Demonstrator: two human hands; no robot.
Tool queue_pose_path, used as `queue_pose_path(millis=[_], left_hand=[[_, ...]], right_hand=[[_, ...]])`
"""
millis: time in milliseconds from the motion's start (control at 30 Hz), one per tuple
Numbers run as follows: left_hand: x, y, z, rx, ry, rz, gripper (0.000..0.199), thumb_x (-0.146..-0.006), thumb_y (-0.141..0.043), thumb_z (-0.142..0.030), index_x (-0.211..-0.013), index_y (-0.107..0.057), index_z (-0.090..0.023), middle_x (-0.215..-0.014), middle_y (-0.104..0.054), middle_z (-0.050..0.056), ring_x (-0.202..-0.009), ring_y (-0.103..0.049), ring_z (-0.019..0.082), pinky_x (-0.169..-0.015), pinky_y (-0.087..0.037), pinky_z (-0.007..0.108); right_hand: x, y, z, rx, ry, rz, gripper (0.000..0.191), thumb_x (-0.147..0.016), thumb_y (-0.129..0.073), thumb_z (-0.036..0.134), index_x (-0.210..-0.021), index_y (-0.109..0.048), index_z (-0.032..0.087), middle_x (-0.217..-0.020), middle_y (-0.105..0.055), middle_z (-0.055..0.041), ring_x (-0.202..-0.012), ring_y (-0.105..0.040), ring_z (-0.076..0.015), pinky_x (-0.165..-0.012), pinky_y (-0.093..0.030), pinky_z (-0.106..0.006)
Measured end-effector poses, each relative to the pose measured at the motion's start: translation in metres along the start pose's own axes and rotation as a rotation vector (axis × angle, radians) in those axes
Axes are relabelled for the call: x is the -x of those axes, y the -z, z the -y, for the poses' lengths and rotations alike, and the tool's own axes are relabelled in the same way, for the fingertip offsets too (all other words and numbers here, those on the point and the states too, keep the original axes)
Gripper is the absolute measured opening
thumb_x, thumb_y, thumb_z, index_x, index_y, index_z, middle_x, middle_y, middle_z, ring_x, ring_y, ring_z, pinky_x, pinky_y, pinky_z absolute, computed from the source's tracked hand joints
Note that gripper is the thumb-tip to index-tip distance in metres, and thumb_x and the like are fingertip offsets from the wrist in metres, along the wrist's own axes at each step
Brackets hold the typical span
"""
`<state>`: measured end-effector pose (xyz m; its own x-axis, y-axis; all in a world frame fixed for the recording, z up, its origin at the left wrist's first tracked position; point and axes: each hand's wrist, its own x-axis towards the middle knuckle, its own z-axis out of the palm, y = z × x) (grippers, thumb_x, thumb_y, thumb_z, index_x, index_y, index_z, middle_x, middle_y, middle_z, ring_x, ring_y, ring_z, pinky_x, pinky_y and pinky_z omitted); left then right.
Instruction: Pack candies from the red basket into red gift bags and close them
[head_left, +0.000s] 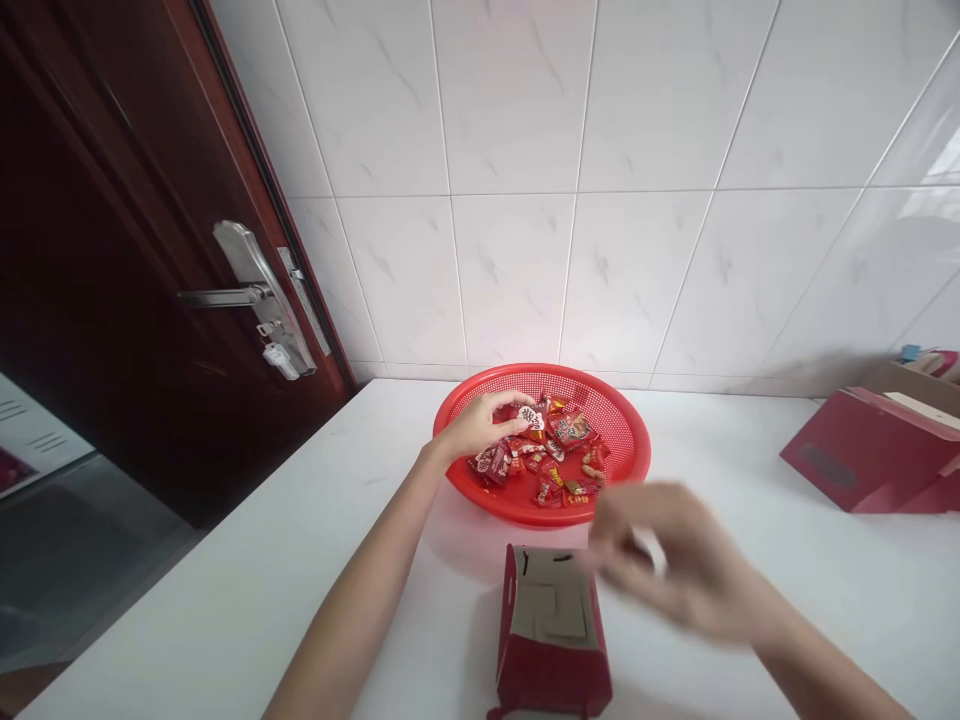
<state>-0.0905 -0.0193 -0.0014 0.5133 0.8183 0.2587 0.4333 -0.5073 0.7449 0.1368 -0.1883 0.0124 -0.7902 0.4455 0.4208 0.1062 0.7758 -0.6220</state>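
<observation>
My left hand [480, 425] reaches over the left side of a red plastic basket [634, 425]. Its thumb and fingers close on a dark red and white wrapped snack [533, 420] among other small packets. More red wrapped snacks [574, 430] lie loose in the basket, with a peanut-like piece [592, 468] at the right. An open dark red cardboard box [555, 675] with a pale inside stands in front of the basket. My right hand [675, 560] is at the box's upper right edge, its fingers curled but smeared by motion; whether it holds anything is not visible.
The white table [375, 470] runs back to a tiled wall [510, 270]. At the right, a dark red cardboard piece [847, 450] leans near a box with items in it. To the left is a brown door [135, 200] with a metal handle [225, 297] and hanging keys.
</observation>
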Motion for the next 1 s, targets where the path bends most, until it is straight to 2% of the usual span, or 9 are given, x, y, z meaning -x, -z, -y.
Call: queue_pose_path(millis=[67,133,167,300,433,567,733,867,1000], left_hand=[[-0.001,-0.003,-0.002,0.084,-0.02,-0.019,0.042,-0.083,-0.068,-0.046,-0.116,-0.068,-0.019,-0.113,-0.071,0.007,-0.094,-0.065,0.021,-0.086,-0.052,0.033],[-0.002,-0.006,-0.006,0.157,-0.056,-0.042,0.044,-0.083,-0.07,-0.048,-0.117,-0.068,-0.019,-0.117,-0.07,0.008,-0.097,-0.065,0.021,-0.089,-0.053,0.035],[-0.003,-0.007,-0.007,0.179,-0.074,-0.053,0.045,-0.083,-0.07,-0.048,-0.117,-0.068,-0.019,-0.119,-0.069,0.009,-0.098,-0.065,0.022,-0.09,-0.053,0.036],[-0.004,-0.012,-0.011,0.224,-0.079,-0.038,0.048,-0.083,-0.072,-0.047,-0.122,-0.066,-0.02,-0.125,-0.068,0.009,-0.101,-0.066,0.022,-0.092,-0.054,0.038],[-0.004,-0.013,-0.008,0.214,-0.049,-0.017,0.053,-0.082,-0.073,-0.048,-0.126,-0.064,-0.02,-0.13,-0.066,0.01,-0.113,-0.065,0.025,-0.098,-0.053,0.039],[-0.003,-0.013,-0.006,0.155,-0.018,0.053,0.055,-0.083,-0.073,-0.048,-0.13,-0.063,-0.021,-0.129,-0.067,0.011,-0.123,-0.061,0.028,-0.103,-0.049,0.04],[0.001,-0.012,-0.003,-0.051,0.178,0.235,0.057,-0.087,-0.067,-0.041,-0.14,-0.056,-0.021,-0.105,-0.075,0.008,-0.096,-0.07,0.024,-0.082,-0.055,0.032],[0.002,-0.01,0.0,-0.275,0.353,0.392,0.048,-0.086,-0.065,-0.032,-0.133,-0.064,-0.019,-0.107,-0.076,0.008,-0.089,-0.072,0.023,-0.074,-0.053,0.028],[0.001,-0.009,0.004,-0.429,0.32,0.563,0.044,-0.085,-0.06,-0.025,-0.127,-0.069,-0.025,-0.105,-0.076,0.003,-0.091,-0.07,0.02,-0.077,-0.049,0.024]], right_hand=[[-0.021,0.035,-0.02,0.015,-0.212,-0.46,0.028,-0.096,-0.06,0.033,-0.07,-0.062,0.022,-0.063,-0.064,-0.0005,-0.056,-0.056,-0.0121,-0.052,-0.041,-0.025],[-0.041,0.057,-0.048,0.036,-0.375,-0.715,0.029,-0.091,-0.066,0.043,-0.074,-0.061,0.02,-0.069,-0.065,-0.001,-0.061,-0.057,-0.0129,-0.057,-0.044,-0.026],[-0.048,0.062,-0.063,0.02,-0.447,-0.768,0.029,-0.087,-0.069,0.046,-0.078,-0.062,0.019,-0.075,-0.067,-0.0024,-0.065,-0.059,-0.014,-0.06,-0.045,-0.027],[-0.063,0.059,-0.103,-0.205,-0.616,-0.595,0.044,-0.081,-0.07,0.06,-0.09,-0.066,0.017,-0.084,-0.069,-0.0043,-0.072,-0.062,-0.0165,-0.066,-0.049,-0.03],[-0.062,0.049,-0.109,-0.274,-0.599,-0.478,0.041,-0.077,-0.072,0.058,-0.08,-0.064,0.017,-0.074,-0.064,-0.0014,-0.066,-0.059,-0.0153,-0.062,-0.047,-0.03],[-0.06,0.046,-0.107,-0.234,-0.578,-0.535,0.037,-0.076,-0.072,0.053,-0.07,-0.057,0.019,-0.065,-0.058,0.0009,-0.061,-0.054,-0.0146,-0.056,-0.042,-0.029],[-0.057,0.046,-0.108,-0.204,-0.564,-0.739,0.034,-0.073,-0.069,0.04,-0.059,-0.044,0.022,-0.06,-0.055,0.0016,-0.061,-0.053,-0.0154,-0.056,-0.04,-0.028],[-0.056,0.048,-0.108,-0.266,-0.575,-0.848,0.027,-0.069,-0.064,0.031,-0.055,-0.043,0.022,-0.061,-0.059,0.0009,-0.067,-0.059,-0.0174,-0.062,-0.045,-0.029],[-0.056,0.049,-0.106,-0.366,-0.577,-0.847,0.022,-0.066,-0.063,0.028,-0.056,-0.045,0.022,-0.061,-0.063,0.0005,-0.066,-0.062,-0.0167,-0.063,-0.047,-0.028]])
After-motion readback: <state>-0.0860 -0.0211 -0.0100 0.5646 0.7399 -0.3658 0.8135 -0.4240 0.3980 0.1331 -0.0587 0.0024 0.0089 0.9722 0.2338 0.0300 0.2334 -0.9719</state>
